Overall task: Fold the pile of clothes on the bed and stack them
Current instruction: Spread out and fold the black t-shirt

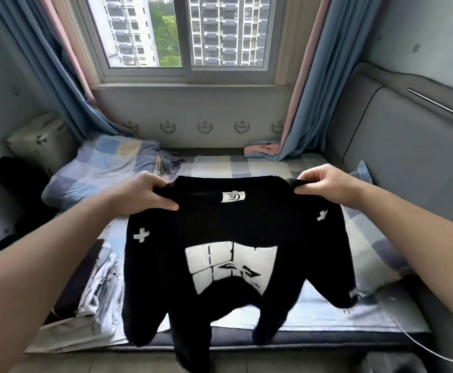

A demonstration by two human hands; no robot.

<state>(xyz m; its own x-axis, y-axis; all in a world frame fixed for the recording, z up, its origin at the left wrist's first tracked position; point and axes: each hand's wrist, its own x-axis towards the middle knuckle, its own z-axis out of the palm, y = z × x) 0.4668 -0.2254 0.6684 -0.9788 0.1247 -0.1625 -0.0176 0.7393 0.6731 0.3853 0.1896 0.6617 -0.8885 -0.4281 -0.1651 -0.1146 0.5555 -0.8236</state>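
A black sweater (228,224) with a white block print, white crosses on the sleeves and a white neck label hangs in the air above the bed (268,164). My left hand (144,193) grips its left shoulder and my right hand (325,185) grips its right shoulder. The sleeves and hem dangle down past the bed's front edge. A pile of white and light clothes (99,286) lies on the bed at the left, partly hidden by the sweater.
A checked pillow (99,168) lies at the bed's far left and a second one (373,251) at the right. A padded headboard (408,146) stands to the right. Blue curtains (319,90) flank the window. Dark clothes (13,184) sit at the far left.
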